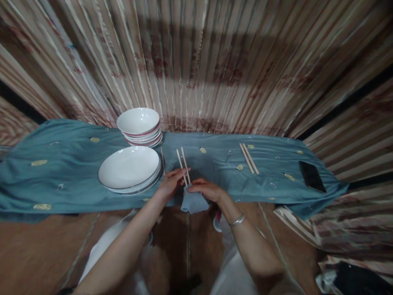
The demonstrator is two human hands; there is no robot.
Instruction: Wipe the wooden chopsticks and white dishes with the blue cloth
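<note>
A pair of wooden chopsticks (184, 164) points up and away from me over the table's front edge. My left hand (172, 180) is closed on them from the left side. With my right hand (205, 188) I pinch a light blue cloth (195, 202) around their near ends, and the rest of the cloth hangs below my fingers. Just left of my left hand is a stack of white oval plates (130, 167). Between that stack and the held pair lies another thin wooden stick, apparently a chopstick (163, 160), partly hidden.
White bowls (138, 121) are stacked behind the plates. Two more chopsticks (249, 158) lie side by side to the right, and a black phone (312, 176) rests near the right end. A blue-green patterned cloth (215, 141) covers the table; striped curtains (196, 61) hang behind.
</note>
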